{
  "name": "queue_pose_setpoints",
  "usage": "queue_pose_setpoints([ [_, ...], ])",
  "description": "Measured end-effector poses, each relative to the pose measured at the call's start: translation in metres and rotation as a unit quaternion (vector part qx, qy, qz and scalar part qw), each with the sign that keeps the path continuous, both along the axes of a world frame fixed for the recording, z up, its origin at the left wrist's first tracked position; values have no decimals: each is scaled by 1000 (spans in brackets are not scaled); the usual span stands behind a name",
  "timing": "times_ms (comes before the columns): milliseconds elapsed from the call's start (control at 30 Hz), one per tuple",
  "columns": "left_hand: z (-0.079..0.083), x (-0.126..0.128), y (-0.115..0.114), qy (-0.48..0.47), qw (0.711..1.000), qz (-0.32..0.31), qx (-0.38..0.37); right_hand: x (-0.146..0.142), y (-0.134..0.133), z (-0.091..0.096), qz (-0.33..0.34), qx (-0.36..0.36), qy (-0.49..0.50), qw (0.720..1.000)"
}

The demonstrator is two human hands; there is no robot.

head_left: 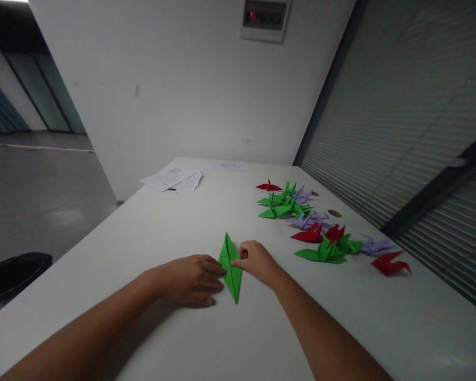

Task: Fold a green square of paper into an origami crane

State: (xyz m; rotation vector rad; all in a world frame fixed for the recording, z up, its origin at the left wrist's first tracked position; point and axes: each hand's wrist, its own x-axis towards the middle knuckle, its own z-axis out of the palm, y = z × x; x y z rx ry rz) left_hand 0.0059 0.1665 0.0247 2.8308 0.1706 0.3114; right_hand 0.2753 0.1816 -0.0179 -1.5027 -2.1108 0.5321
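Observation:
A green paper folded into a long narrow diamond point(230, 268) lies flat on the white table point(174, 233) in front of me. My left hand point(190, 278) lies on the table at its left edge, fingers stretched out and pressing the paper's left side. My right hand point(256, 262) rests at its right edge, fingers curled, with the tips pinching or pressing the fold near the middle.
Several finished paper cranes in green point(281, 205), red point(389, 263) and purple point(376, 246) lie to the right. White printed sheets point(172, 180) sit at the far left of the table. A window with blinds runs along the right. A dark object point(14, 272) is on the floor at left.

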Motion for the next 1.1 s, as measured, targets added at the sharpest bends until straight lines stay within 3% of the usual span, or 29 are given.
queue_pose_setpoints([
  [133,-3,2,4,-16,999,22,-19,1,-1,1,9,-6,-4,1000],
  [467,-27,-3,18,-27,994,97,34,1,-1,-1,17,-7,0,1000],
  [700,-30,-1,24,43,989,142,3,1,0,0,22,-8,-14,1000],
  [1100,-37,11,32,31,977,211,25,-2,-2,8,27,-18,-29,999],
])
